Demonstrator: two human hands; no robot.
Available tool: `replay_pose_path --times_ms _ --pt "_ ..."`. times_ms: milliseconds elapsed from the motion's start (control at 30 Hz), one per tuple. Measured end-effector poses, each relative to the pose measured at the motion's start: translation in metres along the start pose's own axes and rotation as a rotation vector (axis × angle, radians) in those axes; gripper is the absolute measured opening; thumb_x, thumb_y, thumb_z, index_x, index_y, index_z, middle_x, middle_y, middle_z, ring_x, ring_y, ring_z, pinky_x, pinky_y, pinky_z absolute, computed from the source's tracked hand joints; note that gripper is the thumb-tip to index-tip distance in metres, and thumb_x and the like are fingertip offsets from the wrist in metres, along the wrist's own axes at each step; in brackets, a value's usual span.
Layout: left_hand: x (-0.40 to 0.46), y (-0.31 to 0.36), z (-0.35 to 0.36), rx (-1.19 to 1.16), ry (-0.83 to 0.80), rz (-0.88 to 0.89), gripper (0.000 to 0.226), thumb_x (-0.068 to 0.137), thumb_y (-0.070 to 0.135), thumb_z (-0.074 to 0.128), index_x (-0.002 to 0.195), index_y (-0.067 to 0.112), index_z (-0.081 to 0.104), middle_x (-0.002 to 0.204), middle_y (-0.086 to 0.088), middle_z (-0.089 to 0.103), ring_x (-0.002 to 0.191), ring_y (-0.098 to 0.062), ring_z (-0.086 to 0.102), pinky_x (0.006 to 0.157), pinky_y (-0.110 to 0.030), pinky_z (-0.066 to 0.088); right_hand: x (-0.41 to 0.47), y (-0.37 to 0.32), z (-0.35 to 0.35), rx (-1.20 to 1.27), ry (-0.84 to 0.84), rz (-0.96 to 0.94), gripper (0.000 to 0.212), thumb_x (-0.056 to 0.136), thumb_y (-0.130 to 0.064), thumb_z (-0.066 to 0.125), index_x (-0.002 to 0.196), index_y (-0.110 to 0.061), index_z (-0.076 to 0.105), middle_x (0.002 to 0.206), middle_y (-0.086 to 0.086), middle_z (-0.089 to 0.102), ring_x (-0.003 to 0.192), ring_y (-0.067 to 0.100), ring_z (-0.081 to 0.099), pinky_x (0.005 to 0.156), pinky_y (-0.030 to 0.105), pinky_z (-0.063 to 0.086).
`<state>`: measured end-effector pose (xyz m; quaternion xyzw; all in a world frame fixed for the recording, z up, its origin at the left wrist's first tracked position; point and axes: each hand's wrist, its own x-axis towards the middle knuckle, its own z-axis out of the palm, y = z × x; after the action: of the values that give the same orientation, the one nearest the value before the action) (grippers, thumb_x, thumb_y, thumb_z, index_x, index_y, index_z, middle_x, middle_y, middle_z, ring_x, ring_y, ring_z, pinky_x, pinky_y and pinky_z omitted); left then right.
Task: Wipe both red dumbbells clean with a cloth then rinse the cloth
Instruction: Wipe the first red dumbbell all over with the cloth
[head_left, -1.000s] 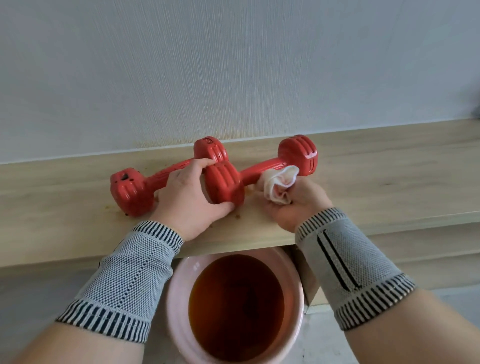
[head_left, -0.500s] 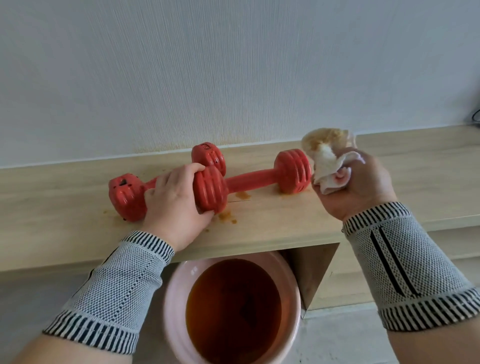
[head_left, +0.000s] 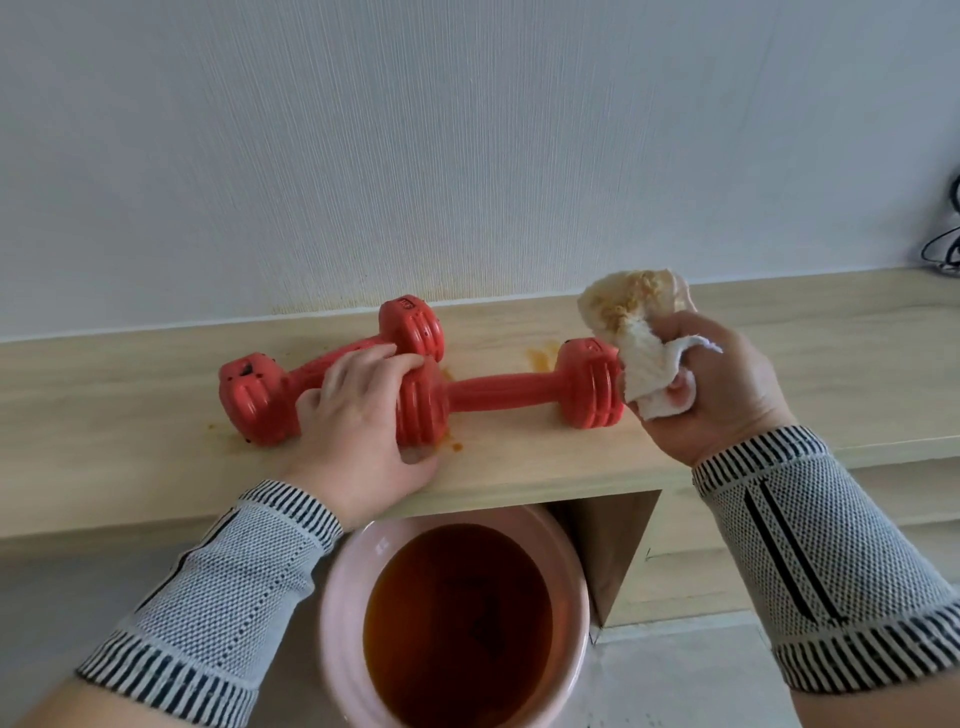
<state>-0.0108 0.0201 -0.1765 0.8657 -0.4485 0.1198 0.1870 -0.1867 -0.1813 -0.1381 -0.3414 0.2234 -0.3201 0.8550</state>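
Left hand (head_left: 358, 415) curled over near end of front dumbbell (head_left: 509, 392), 2nd dumbbell (head_left: 291, 379) just behind fingers, both on wood shelf (head_left: 779, 374). Right hand (head_left: 711, 389) raised beside dumbbell's far end, clutching stained cloth (head_left: 634, 332). Below btwn wrists, pink basin (head_left: 337, 623) w/ brown water.

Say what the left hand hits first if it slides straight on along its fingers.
Likely the rear dumbbell: the left hand grips the front dumbbell's near head, fingers aimed up-right at it. Depth unclear.
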Motion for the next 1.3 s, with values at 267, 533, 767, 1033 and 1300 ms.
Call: replay_pose_path --times_ms 267,533,767,1033,1300 --pt "-0.003 0.001 -0.003 -0.018 0.011 -0.048 0.078 0.067 0.046 0.079 0.135 0.034 0.045 0.144 0.007 0.045 0.14 -0.02 0.026 0.1 -0.048 0.028 -0.013 0.003 0.015 -0.067 -0.128 0.053 0.019 0.09 -0.009 0.046 0.076 -0.01 0.06 0.065 0.002 0.056 0.048 0.011 0.057 0.045 0.02 0.046" --pt "0.005 0.066 -0.051 -0.882 0.043 -0.188 0.054 0.082 0.059 0.06 0.103 0.011 0.073 0.092 -0.001 0.076 0.088 -0.007 0.069 0.08 -0.023 0.049 -0.026 0.008 0.037 -0.36 -0.244 0.009 0.019 0.087 0.002 0.046 0.091 -0.003 0.064 0.068 0.012 0.054 0.045 0.017 0.05 0.035 0.019 0.031" --pt "0.012 0.082 -0.043 -1.038 0.102 -0.473 0.018 0.074 0.037 0.08 0.079 0.021 0.074 0.063 0.008 0.067 0.058 -0.014 0.063 0.056 -0.033 0.051 -0.046 0.012 0.044 -0.554 -0.34 -0.043 0.008 0.085 -0.014 0.064 0.087 -0.009 0.069 0.079 0.015 0.067 0.067 0.023 0.064 0.048 0.028 0.047" --pt "-0.015 0.122 -0.012 -1.177 -0.013 -0.485 0.016 0.088 0.013 0.07 0.098 0.022 0.076 0.08 0.012 0.073 0.069 0.004 0.062 0.074 -0.016 0.046 -0.045 -0.026 0.009 -0.453 0.053 -0.111 0.012 0.092 -0.004 0.056 0.085 -0.007 0.065 0.06 0.007 0.063 0.04 0.013 0.057 0.036 0.019 0.043" --pt "0.014 0.126 0.019 -1.793 -0.086 -1.252 0.016 0.095 0.02 0.062 0.101 0.006 0.06 0.104 -0.013 0.069 0.093 -0.022 0.068 0.075 -0.035 0.056 -0.019 -0.042 -0.043 0.137 0.303 0.114 0.045 0.08 -0.017 0.064 0.123 -0.007 0.056 0.105 0.013 0.068 0.079 0.021 0.067 0.077 0.032 0.055"
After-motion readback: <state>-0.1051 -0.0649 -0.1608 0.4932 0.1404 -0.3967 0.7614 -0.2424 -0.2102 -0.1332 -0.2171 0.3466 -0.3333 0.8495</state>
